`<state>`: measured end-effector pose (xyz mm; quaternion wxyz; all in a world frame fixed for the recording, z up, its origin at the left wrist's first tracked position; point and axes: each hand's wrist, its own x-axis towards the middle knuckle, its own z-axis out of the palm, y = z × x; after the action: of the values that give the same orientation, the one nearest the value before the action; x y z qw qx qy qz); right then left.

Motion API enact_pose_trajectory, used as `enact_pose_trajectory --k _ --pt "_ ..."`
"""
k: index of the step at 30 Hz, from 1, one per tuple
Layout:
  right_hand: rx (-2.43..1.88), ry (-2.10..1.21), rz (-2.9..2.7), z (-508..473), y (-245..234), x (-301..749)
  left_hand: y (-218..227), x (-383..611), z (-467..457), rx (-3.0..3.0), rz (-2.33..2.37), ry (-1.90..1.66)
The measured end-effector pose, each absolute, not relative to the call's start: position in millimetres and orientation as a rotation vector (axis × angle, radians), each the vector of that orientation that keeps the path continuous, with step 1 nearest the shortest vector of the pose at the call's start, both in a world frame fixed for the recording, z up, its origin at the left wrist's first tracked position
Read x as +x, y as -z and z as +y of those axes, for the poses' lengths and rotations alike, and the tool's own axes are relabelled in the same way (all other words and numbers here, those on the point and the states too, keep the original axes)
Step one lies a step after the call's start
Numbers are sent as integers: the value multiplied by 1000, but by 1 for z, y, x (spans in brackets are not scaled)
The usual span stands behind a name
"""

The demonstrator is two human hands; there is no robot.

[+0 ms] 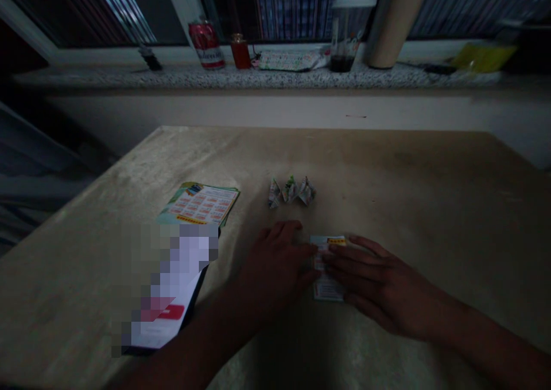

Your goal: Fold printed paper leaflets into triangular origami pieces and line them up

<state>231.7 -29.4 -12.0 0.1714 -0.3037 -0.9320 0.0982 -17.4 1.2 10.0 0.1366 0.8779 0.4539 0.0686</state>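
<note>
A small folded piece of printed paper [329,289] lies flat on the table, with a yellow strip near its top edge. Over its right side my right hand [387,284] rests flat, its stretched fingers covering part of the print. My left hand [278,258] is at the paper's left edge, touching it with a fingertip and the thumb while its other fingers are loosely spread. Beyond my hands stand three small folded paper shapes [290,190] in a row. Left of them is a stack of printed leaflets [200,203].
A lit phone [170,304], partly pixelated, lies beside my left forearm on the pale table [413,172]. On the granite sill [167,79] stand a red can [207,45], a small red bottle [240,51], a lidded cup with dark liquid [343,63] and a tan cylinder [396,26].
</note>
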Motion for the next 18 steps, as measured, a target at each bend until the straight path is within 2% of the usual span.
enact_pose_trajectory --k 6,13,18 --pt "-866 -307 -2728 -32 12 256 -9 -19 0 2520 1335 -203" --pt "-898 -190 -2782 -36 10 275 -10 -17 -3 2538 1338 -186" --pt "-901 -273 -2611 -28 1 257 -7 -7 -13 2702 1102 -240"
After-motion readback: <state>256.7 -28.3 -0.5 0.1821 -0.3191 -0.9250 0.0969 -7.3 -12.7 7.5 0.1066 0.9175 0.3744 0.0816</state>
